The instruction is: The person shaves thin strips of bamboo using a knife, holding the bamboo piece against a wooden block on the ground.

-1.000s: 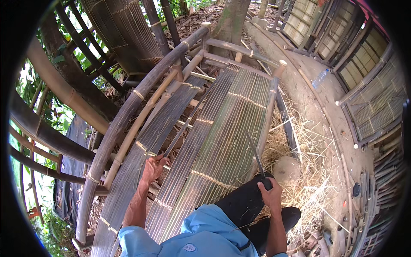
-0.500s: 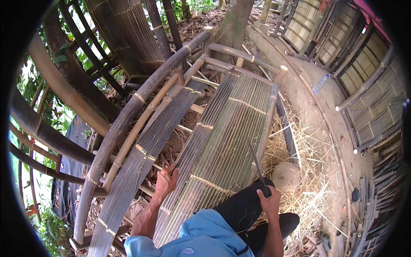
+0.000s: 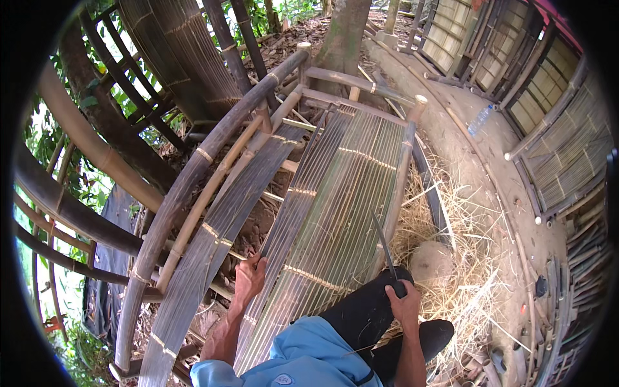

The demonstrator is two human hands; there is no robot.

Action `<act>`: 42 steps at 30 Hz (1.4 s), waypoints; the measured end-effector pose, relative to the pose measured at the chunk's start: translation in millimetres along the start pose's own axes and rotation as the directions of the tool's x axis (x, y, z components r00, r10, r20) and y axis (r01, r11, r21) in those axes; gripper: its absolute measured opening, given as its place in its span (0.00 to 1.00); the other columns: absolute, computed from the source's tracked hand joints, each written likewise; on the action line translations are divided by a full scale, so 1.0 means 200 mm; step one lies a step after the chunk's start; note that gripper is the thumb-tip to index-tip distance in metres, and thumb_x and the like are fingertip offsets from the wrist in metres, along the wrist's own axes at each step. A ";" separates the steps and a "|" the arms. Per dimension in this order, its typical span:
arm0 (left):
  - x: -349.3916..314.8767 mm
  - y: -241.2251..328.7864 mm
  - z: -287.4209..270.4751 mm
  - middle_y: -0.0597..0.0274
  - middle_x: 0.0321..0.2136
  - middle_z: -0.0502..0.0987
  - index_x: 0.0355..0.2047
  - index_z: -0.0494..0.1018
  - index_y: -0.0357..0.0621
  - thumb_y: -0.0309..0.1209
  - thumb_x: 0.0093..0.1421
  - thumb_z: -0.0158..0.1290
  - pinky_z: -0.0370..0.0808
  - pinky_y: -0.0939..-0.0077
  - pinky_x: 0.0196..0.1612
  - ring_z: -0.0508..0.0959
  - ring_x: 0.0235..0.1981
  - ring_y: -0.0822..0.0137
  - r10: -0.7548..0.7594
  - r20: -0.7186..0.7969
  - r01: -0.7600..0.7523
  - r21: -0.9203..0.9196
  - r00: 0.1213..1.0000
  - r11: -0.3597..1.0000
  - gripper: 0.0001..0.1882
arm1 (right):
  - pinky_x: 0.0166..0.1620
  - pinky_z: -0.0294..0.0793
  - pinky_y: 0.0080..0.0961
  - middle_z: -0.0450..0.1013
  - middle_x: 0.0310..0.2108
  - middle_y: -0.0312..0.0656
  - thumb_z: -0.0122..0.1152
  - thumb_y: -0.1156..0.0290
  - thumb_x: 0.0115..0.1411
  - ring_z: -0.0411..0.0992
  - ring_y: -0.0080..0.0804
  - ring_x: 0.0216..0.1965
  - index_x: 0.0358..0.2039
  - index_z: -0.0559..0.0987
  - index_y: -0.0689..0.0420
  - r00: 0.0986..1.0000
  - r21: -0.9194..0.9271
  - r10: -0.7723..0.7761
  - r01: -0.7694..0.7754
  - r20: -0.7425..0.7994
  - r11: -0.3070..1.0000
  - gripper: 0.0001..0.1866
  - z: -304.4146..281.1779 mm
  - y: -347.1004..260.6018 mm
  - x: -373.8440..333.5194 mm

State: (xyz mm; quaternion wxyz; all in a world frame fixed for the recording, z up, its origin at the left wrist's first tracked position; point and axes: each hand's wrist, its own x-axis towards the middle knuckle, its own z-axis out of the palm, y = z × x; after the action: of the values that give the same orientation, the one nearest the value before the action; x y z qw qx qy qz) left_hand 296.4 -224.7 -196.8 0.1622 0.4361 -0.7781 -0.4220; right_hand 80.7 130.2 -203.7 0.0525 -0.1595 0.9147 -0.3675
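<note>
Bamboo slats [image 3: 335, 213] lie beside the closed left hand [image 3: 249, 276], right hand [image 3: 404, 302] gripping a knife [image 3: 384, 248].

Soft daylight lights the scene evenly. White glare breaks through the left foliage [image 3: 84, 351]. Fisheye distortion bows the rail [image 3: 169, 213].

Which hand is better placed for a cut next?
Probably the right hand: it grips the long knife, blade extending over the slatted panel. The left hand is at that panel's left edge, no blade visible.
</note>
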 end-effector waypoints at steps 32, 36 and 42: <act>0.41 -0.65 0.37 0.38 0.33 0.78 0.34 0.82 0.38 0.43 0.62 0.52 0.68 0.48 0.48 0.75 0.40 0.40 0.133 -0.172 -0.093 0.225 0.976 0.970 0.19 | 0.27 0.72 0.25 0.74 0.23 0.38 0.72 0.65 0.56 0.72 0.24 0.21 0.44 0.79 0.65 0.993 0.020 0.082 -0.084 0.085 0.996 0.20 0.01 0.10 0.04; 0.53 -0.51 0.44 0.40 0.30 0.79 0.35 0.82 0.40 0.43 0.63 0.52 0.68 0.48 0.48 0.75 0.38 0.38 0.227 -0.244 -0.170 0.233 0.943 0.958 0.18 | 0.29 0.74 0.27 0.76 0.27 0.44 0.74 0.62 0.54 0.74 0.29 0.23 0.45 0.79 0.67 1.000 -0.080 0.005 -0.003 0.027 0.997 0.24 -0.01 0.10 0.04; 0.59 -0.51 0.49 0.37 0.31 0.79 0.42 0.81 0.42 0.44 0.65 0.51 0.70 0.42 0.45 0.76 0.37 0.38 0.227 -0.366 -0.082 0.370 0.903 0.925 0.19 | 0.37 0.76 0.32 0.79 0.27 0.48 0.73 0.64 0.53 0.78 0.35 0.29 0.41 0.81 0.65 0.994 0.048 0.113 -0.113 0.008 0.992 0.20 -0.09 -0.11 0.06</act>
State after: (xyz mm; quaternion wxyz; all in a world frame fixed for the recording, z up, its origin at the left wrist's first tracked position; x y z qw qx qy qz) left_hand 223.4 -296.6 -350.0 0.2730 0.4710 -0.8224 -0.1656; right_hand 70.3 122.8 -176.1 0.0796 -0.1071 0.9131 -0.3853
